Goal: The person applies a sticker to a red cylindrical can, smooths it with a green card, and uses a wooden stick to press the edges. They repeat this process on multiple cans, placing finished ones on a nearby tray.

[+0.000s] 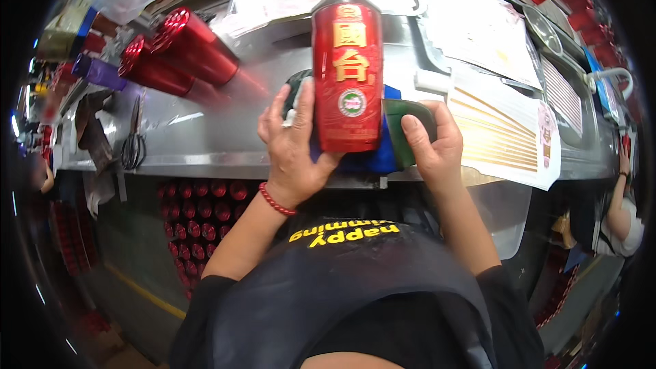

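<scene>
A glossy red bottle point(348, 126) with gold characters and a round green-and-white mark lies in front of me, its dark end pointing away. My left hand point(294, 147) is against its left side, thumb at the near end and fingers along the flank. By those fingertips is a dark rounded thing point(296, 84) with a white bit, partly hidden. To the right of the bottle, my right hand point(437, 145) pinches a dark green flat scraper-like sheet point(404, 126) between thumb and fingers. A blue pad point(383, 158) shows beneath the bottle.
Two red bottles point(195, 44) stand at the left on the metal bench, beyond black-handled scissors point(133, 147). Printed sheets point(478, 31) and gold-striped label paper point(502, 133) lie at the right. Several red bottles point(198, 222) are below the bench. Another person's arm point(618, 198) shows far right.
</scene>
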